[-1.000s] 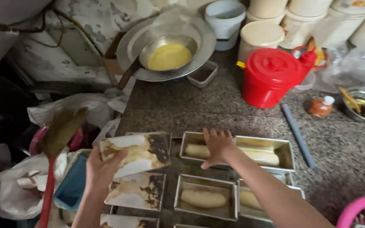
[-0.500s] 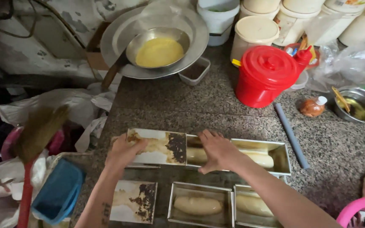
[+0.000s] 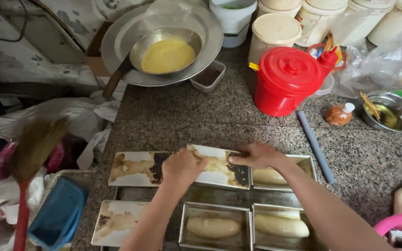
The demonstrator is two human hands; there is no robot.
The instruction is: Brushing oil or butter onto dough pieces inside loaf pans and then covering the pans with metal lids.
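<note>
Your left hand (image 3: 182,166) and right hand (image 3: 255,155) press their fingers on one stained lid (image 3: 217,167), holding its two ends. The lid lies slanted over a loaf tin (image 3: 282,173) with dough (image 3: 268,176), on the desk (image 3: 187,123) below the red bucket (image 3: 287,81).

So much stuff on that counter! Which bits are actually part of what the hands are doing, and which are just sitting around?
In use:
- left hand and right hand, both on a stained metal lid
- loaf tins with dough
- lidded tin

Lying about:
- red bucket
- bowl of yellow batter
- broom
- blue dustpan
- grey rod
</note>
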